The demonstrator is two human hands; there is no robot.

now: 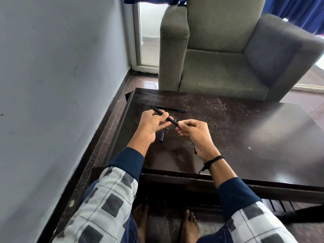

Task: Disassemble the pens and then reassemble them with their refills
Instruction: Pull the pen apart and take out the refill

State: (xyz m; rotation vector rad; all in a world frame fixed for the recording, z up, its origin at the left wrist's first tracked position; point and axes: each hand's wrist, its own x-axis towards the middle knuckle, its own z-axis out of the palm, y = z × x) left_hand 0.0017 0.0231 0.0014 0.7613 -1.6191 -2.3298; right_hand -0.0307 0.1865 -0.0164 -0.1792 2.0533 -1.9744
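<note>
Your left sleeve [105, 199] and right sleeve [250, 223] are pale grey, checked with dark grey squares and thin black lines, each ending in a long navy cuff. A knotted black cord [213, 160] circles your right wrist. Your feet [190, 224] are bare.

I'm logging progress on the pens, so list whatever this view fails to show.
- Held pen: head view, near end covered by the right hand; refill unseen.
- Dark piece under the right wrist: head view, mostly hidden; unidentifiable.
- Far pen on the table: head view, too small and dark to show any refill.
</note>
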